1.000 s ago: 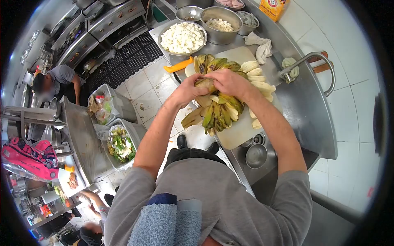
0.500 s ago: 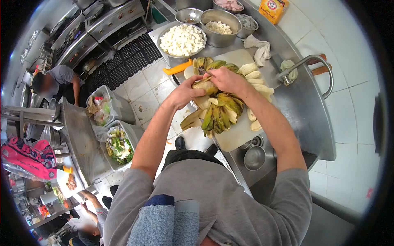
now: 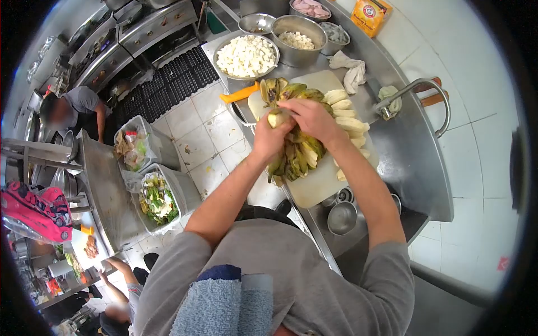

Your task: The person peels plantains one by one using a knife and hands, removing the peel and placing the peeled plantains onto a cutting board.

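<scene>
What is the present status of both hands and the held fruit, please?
Left hand gripping banana-like fruit. Right hand close beside it, contact unclear. Peels heaped on cutting board, crowding space around hands.

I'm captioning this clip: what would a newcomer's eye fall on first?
Probably the left hand gripping a plantain-like fruit, the right hand beside it, above the peels on the cutting board. Next, the bowl heaped with white chunks beyond the hands, and the orange baking soda box by the wall.

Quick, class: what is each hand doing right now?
Left hand: closed, holding a banana.
Right hand: bent close over the banana; whether it grips anything cannot be told.
</scene>
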Motion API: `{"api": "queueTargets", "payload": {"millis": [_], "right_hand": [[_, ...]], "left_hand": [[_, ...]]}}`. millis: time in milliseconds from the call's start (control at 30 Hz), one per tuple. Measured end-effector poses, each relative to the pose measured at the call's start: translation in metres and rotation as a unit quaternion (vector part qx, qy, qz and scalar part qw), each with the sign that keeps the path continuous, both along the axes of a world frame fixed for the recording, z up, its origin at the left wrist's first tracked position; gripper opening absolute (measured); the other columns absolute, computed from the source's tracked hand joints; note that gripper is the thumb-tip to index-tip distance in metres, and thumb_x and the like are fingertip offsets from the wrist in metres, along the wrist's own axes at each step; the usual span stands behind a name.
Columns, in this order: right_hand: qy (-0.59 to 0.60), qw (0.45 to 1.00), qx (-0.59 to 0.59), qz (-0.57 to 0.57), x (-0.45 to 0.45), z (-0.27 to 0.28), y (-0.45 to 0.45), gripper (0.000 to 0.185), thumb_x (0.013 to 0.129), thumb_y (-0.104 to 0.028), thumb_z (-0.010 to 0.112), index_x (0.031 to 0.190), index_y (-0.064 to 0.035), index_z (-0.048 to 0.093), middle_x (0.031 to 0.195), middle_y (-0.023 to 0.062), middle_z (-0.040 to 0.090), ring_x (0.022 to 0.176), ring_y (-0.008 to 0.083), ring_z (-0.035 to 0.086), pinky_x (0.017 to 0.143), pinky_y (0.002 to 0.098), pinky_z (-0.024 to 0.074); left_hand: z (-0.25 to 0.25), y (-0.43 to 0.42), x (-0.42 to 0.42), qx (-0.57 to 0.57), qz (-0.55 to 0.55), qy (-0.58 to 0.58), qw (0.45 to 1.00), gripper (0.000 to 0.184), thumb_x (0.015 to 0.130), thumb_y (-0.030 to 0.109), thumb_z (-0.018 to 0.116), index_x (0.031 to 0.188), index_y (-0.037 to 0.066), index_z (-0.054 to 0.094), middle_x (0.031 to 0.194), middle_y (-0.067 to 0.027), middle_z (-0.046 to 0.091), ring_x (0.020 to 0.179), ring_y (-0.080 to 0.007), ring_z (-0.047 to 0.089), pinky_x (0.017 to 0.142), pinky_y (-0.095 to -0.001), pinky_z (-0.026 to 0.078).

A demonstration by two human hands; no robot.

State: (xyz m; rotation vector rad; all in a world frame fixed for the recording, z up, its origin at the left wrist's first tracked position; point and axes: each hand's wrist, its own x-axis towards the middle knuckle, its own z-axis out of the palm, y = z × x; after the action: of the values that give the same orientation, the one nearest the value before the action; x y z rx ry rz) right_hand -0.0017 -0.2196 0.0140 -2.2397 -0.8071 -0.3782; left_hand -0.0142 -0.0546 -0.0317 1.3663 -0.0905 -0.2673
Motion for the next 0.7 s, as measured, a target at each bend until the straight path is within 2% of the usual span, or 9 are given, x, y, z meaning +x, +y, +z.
{"api": "queueTargets", "payload": {"millis": [33,167,233,467,567,667,700], "right_hand": [[-0.002,1.000,-0.017,0.007,0.000,0.005,0.000,0.024,0.090,-0.005,0.059,0.112,-0.0028,0.067,0.105,0.0185,0.069,0.095,0.0362,0.068,0.084,0.0415,0.0550],[-0.060,0.997,-0.040,0.036,0.008,0.005,-0.007,0.028,0.090,-0.006,0.058,0.118,-0.0025,0.065,0.103,0.0173,0.069,0.097,0.0352,0.067,0.084,0.0417,0.0553],[-0.064,0.997,-0.041,0.025,0.009,0.003,-0.008,0.028,0.089,-0.005,0.058,0.117,-0.0022,0.064,0.101,0.0176,0.068,0.096,0.0356,0.067,0.083,0.0422,0.0552],[-0.061,0.996,-0.052,-0.027,0.014,-0.010,0.002,0.020,0.089,-0.004,0.056,0.108,0.0005,0.059,0.098,0.0199,0.066,0.093,0.0381,0.065,0.079,0.0438,0.0540],[-0.023,0.998,-0.052,-0.036,0.019,-0.011,0.007,0.018,0.092,-0.005,0.054,0.109,0.0007,0.057,0.095,0.0206,0.067,0.090,0.0405,0.065,0.077,0.0460,0.0532],[0.087,0.993,-0.037,-0.069,0.026,-0.014,0.013,0.020,0.095,-0.007,0.053,0.113,0.0017,0.056,0.102,0.0237,0.067,0.097,0.0424,0.064,0.079,0.0473,0.0517],[0.089,0.994,-0.021,-0.054,0.027,-0.015,0.013,0.020,0.096,-0.008,0.052,0.113,0.0014,0.056,0.101,0.0237,0.067,0.096,0.0425,0.064,0.078,0.0480,0.0514]], "left_hand": [[0.009,0.001,0.001,-0.020,-0.010,0.041,0.999,0.033,0.088,0.004,0.069,0.119,-0.003,0.058,0.107,-0.0077,0.067,0.095,-0.0150,0.065,0.083,-0.0308,0.055],[0.010,0.003,0.006,-0.001,-0.041,0.022,0.999,0.035,0.087,0.000,0.067,0.120,-0.004,0.057,0.108,-0.0089,0.067,0.097,-0.0165,0.065,0.084,-0.0315,0.055],[0.017,0.007,0.007,0.033,-0.044,0.020,0.998,0.037,0.086,-0.002,0.067,0.121,-0.004,0.057,0.109,-0.0093,0.067,0.096,-0.0169,0.065,0.085,-0.0316,0.055],[0.024,0.013,0.020,0.043,-0.089,0.050,0.994,0.040,0.084,-0.003,0.068,0.122,-0.003,0.056,0.109,-0.0088,0.066,0.095,-0.0171,0.065,0.085,-0.0315,0.055],[0.024,0.014,0.021,0.059,-0.096,0.046,0.993,0.042,0.084,-0.003,0.069,0.124,-0.003,0.056,0.111,-0.0084,0.066,0.097,-0.0170,0.065,0.086,-0.0313,0.054],[0.021,0.017,0.023,0.064,-0.105,0.024,0.992,0.044,0.084,-0.002,0.070,0.126,-0.002,0.055,0.113,-0.0080,0.065,0.099,-0.0170,0.064,0.088,-0.0315,0.054],[0.019,0.018,0.023,0.058,-0.107,0.028,0.992,0.045,0.085,-0.001,0.070,0.127,-0.002,0.055,0.113,-0.0080,0.065,0.100,-0.0170,0.064,0.088,-0.0316,0.054]]}}
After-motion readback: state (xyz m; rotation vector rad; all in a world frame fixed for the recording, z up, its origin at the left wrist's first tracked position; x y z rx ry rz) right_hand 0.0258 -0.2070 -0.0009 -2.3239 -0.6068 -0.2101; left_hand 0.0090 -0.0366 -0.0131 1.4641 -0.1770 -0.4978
